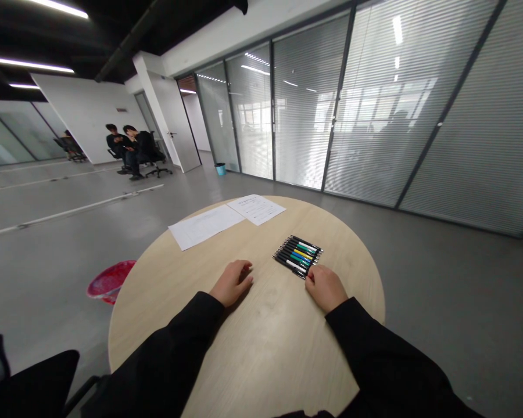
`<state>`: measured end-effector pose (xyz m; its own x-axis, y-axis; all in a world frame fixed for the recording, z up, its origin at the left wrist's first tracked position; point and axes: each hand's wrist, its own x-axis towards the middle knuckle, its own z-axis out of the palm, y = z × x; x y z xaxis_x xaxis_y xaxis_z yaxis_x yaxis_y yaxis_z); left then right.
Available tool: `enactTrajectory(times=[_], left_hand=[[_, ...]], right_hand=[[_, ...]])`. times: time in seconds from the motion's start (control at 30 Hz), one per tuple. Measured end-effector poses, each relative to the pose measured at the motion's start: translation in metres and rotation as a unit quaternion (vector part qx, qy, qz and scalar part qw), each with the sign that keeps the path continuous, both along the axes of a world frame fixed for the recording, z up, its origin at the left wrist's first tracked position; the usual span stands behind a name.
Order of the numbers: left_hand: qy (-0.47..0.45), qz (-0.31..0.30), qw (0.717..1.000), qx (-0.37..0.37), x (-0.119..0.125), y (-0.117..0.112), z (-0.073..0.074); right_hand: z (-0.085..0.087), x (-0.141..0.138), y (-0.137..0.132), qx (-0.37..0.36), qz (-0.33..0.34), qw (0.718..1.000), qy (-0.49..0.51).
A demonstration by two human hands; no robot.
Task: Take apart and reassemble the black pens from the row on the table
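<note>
Black sleeves (pixel 157 354) come in from the bottom of the frame over a round light-wood table (pixel 270 354). Upper left of the frame, two people (pixel 128 148) sit in office chairs, well off. Red bin (pixel 110 281) on the floor just left of the table. Two sheets of paper (pixel 204 226) lie at the far side of the table. Row of black pens (pixel 297 256) with coloured parts sits side by side, right of centre. Left hand (pixel 233 283) rests on the table, empty, left fingers (pixel 244 273) loosely together and curled. Right hand (pixel 326 288) rests just below the row, right fingers (pixel 312 277) pressed together, no pinch. Tips at the row's near end: touching or just beside, cannot tell.
</note>
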<state>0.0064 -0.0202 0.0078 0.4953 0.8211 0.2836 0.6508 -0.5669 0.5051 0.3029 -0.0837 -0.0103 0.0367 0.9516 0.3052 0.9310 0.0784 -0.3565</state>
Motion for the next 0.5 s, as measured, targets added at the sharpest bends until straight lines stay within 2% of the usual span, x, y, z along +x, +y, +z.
enactTrajectory(times=[0.5], left_hand=[[0.024, -0.017, 0.999, 0.015, 0.0004, -0.0020, 0.0027]], right_hand=[[0.0077, -0.0048, -0.0070, -0.009, -0.024, 0.999, -0.027]])
